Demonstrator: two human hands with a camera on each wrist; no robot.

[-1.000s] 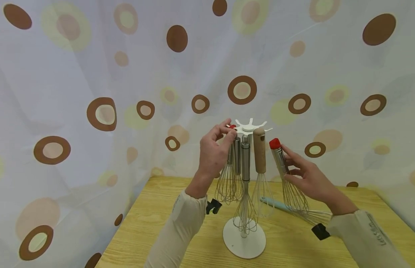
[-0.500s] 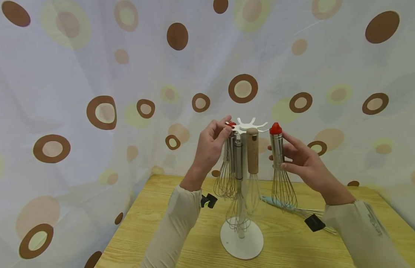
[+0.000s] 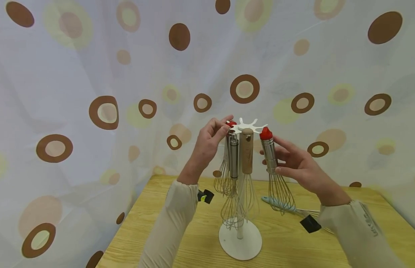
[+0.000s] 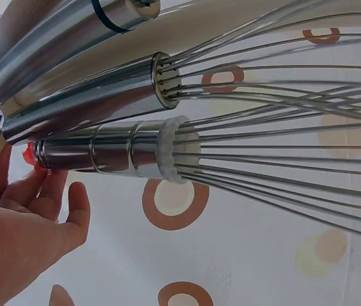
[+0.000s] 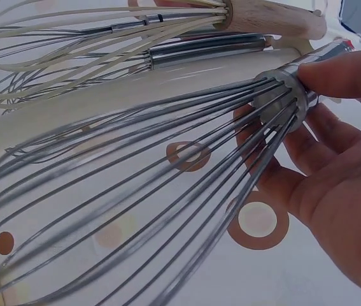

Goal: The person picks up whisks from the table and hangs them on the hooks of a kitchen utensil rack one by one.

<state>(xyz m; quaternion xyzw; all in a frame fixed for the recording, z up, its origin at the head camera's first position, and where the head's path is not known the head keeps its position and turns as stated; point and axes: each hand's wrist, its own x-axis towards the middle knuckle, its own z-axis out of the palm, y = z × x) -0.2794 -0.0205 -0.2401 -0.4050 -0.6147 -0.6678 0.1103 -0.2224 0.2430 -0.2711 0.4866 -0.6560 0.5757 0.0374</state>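
Observation:
A white rotating utensil rack (image 3: 240,243) holds several hanging whisks. My left hand (image 3: 204,143) is at its top left, thumb and forefinger pinching a hook of the rack beside a red-capped steel whisk (image 4: 97,150). In the right hand (image 3: 304,169) is another red-capped steel whisk (image 3: 269,152), gripped by its handle with the wires hanging down. Its cap is close to a hook on the right; whether they touch I cannot tell. Between the hands hang a wooden-handled whisk (image 3: 247,152) and a steel-handled whisk (image 3: 233,160).
Behind the held whisk, a light-blue-handled whisk (image 3: 277,203) lies on the wooden table (image 3: 160,230). A white curtain (image 3: 134,74) with brown and yellow circles surrounds the table's back and sides.
The rack's top has turned, carrying the wooden-handled and steel-handled whisks leftward. The right hand has brought its whisk left toward the hooks; the whisk swung upright, then tilted slightly again.

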